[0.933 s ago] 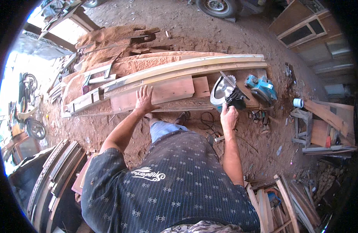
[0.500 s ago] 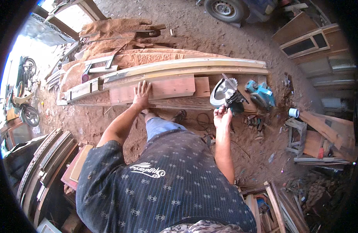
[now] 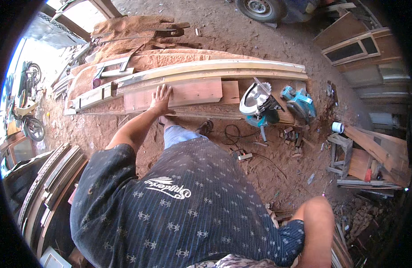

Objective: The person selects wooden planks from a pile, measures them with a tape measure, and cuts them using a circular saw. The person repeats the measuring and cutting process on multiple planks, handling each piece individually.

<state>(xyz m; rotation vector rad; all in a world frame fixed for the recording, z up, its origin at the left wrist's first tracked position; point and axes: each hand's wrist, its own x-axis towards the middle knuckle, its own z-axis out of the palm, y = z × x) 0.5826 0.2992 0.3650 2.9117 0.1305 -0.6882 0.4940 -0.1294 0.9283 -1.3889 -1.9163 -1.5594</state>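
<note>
My left hand (image 3: 160,100) lies flat on a reddish wooden board (image 3: 195,91), fingers stretched out and slightly spread. The board rests on a low wooden bench, with a shorter wood piece (image 3: 231,92) showing past its right end. Right of these sits a circular saw (image 3: 262,117), its toothed round blade facing up and its teal body and handle toward me. No hand touches the saw. Beside it stands another teal power tool (image 3: 300,103). My right arm (image 3: 320,219) is bent at the lower right, and the hand itself is out of the picture.
Long pale timbers (image 3: 215,71) lie along the bench's far side, with sawdust heaps (image 3: 130,35) beyond. A black cable (image 3: 235,136) loops on the dirt floor near wood offcuts (image 3: 294,137). A small wooden stand (image 3: 342,154) is at right; stacked mouldings (image 3: 52,187) are at left.
My right hand has left the circular saw's handle area and gone out of view at the lower right. My left hand remains on the board.
</note>
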